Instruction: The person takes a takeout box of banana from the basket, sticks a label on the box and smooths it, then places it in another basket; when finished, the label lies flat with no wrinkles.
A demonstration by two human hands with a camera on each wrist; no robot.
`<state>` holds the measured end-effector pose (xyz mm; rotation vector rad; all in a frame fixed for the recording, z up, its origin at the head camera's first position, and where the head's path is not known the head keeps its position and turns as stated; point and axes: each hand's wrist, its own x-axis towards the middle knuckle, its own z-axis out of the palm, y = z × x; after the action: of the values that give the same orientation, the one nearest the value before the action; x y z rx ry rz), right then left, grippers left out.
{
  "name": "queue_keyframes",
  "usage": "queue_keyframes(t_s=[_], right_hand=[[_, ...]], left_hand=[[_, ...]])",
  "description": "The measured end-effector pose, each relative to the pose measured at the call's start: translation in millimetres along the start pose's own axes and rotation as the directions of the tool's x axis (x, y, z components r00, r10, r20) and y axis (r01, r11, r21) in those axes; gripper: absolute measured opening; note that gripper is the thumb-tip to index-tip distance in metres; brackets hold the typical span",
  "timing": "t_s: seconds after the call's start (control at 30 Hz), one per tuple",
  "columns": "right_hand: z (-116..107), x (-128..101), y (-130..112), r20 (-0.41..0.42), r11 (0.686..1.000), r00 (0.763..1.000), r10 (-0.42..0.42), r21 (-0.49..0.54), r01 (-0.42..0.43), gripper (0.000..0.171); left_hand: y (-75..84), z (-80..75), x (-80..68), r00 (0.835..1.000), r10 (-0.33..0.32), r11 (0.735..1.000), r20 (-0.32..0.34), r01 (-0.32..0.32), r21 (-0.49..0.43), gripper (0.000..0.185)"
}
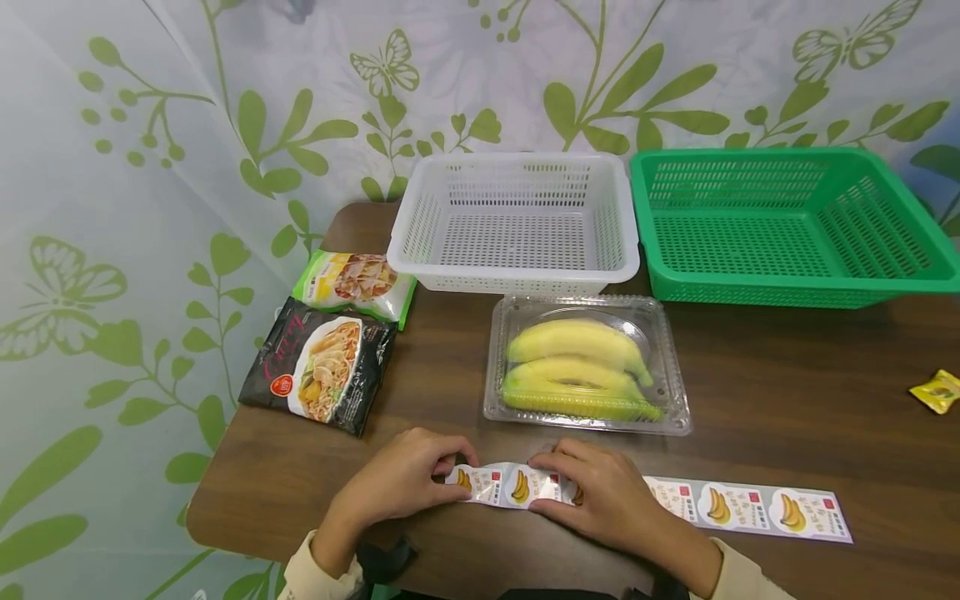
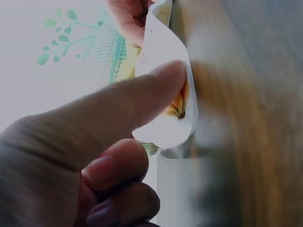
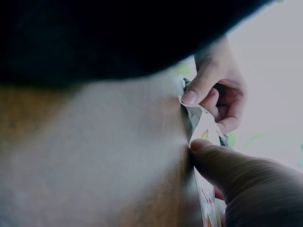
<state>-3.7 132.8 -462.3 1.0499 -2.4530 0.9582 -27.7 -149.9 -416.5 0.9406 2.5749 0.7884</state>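
A long strip of banana stickers (image 1: 750,509) lies along the front of the table, its left part raised and bent between the hands. My left hand (image 1: 408,475) pinches its left end between thumb and fingers. Farther right, my right hand (image 1: 600,492) grips the strip with thumb below and fingers above, covering part of it. In the left wrist view the thumb presses on the curled strip (image 2: 165,42) over a printed banana. Just behind the hands sits a clear plastic box (image 1: 671,367) with a shut lid and yellow bananas (image 1: 573,346) inside.
A white basket (image 1: 517,279) and a green basket (image 1: 787,292) stand at the back. On the left, a black noodle packet (image 1: 318,362) overlaps a green and white food packet (image 1: 356,283). A small yellow packet (image 1: 937,391) lies at the far right.
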Motion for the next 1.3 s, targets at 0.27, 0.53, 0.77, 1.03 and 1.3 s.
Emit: queue_keyframes(t_s=[0.27,0.53,0.77,1.03,1.3], right_hand=[[0,-1,1,-0.003,1.000,1.000,-0.008,-0.002,0.008,0.042],[1,-2,2,-0.006,1.000,1.000,-0.005,0.006,0.005,0.042],[2,-3,3,-0.004,1.000,1.000,-0.008,-0.001,0.008,0.042],[2,-2,3,-0.018,0.999,0.999,-0.033,0.008,0.033,0.042],[2,-2,2,-0.026,0.999,0.999,-0.042,0.005,0.042,0.042]], left_hand=[[-8.7,-3.1,-4.6,0.999,-0.012,0.999,-0.039,0.010,-0.046,0.023],[-15.2,-4.6,-10.1,0.998,-0.010,0.991,-0.068,0.001,-0.132,0.008],[-15.2,-5.7,-9.3,0.995,-0.008,0.994,-0.096,-0.003,-0.108,0.004],[-14.7,-6.6,-8.9,0.995,-0.006,0.996,-0.101,-0.003,-0.089,0.005],[-12.1,-10.4,-11.4,0.991,0.035,0.994,-0.129,-0.048,-0.099,0.007]])
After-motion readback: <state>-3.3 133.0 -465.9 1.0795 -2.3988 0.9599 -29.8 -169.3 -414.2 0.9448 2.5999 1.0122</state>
